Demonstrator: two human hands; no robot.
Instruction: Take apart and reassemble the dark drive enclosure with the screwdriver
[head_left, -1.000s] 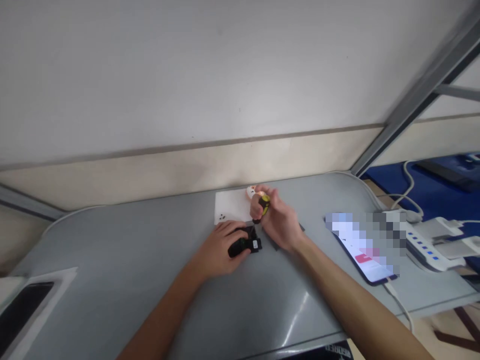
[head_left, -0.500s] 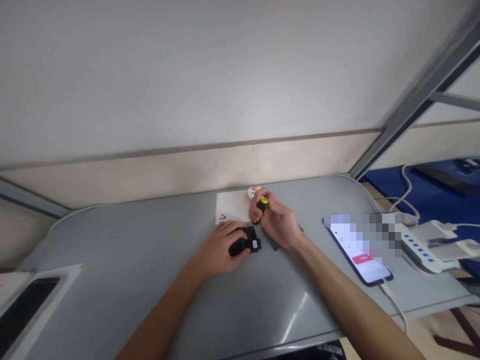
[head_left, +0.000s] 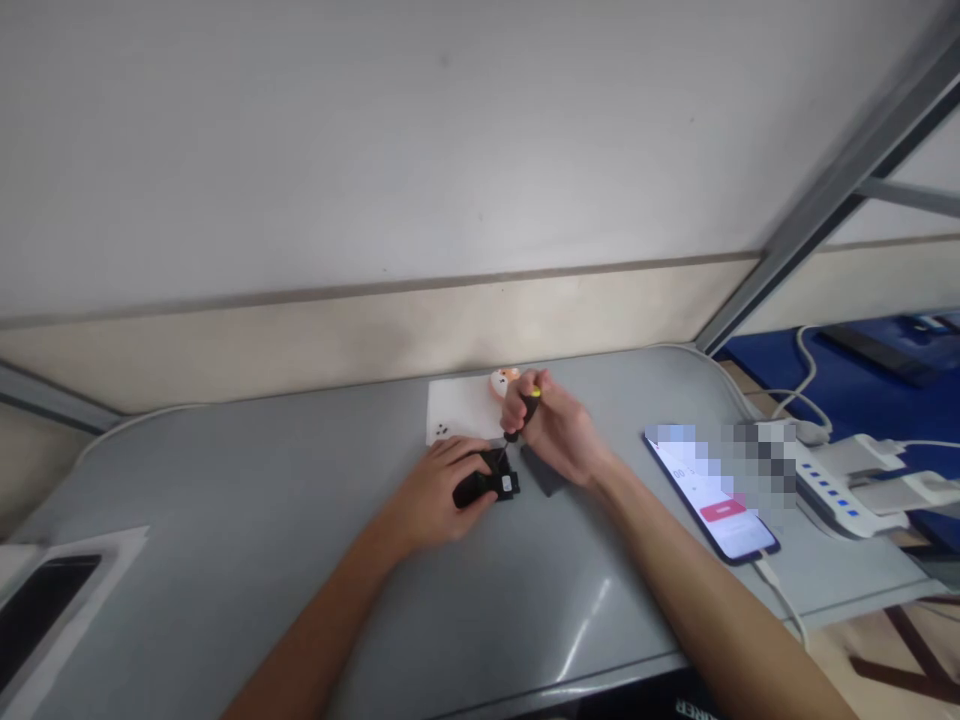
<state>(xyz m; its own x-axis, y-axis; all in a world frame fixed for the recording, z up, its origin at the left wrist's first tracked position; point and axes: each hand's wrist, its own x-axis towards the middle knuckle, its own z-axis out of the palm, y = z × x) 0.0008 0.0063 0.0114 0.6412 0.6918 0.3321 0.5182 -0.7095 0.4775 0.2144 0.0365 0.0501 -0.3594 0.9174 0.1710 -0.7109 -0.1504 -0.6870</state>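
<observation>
My left hand grips a small black device with a white label, holding it on the grey table. In my right hand is a black and yellow screwdriver, its shaft slanting down to touch or nearly touch the device. Behind my hands lies a white sheet with several tiny dark pieces on it. An orange and white figure sits at the sheet's right side. A dark flat piece rests under my right hand.
On the right of the grey table, a lit phone is plugged into a cable, beside a white power strip with chargers. A dark tablet-like object lies on white paper at the far left. A wall stands behind.
The screwdriver has tilted, so more of its shaft shows above the device. My left hand still grips the device. The whole view has shifted slightly.
</observation>
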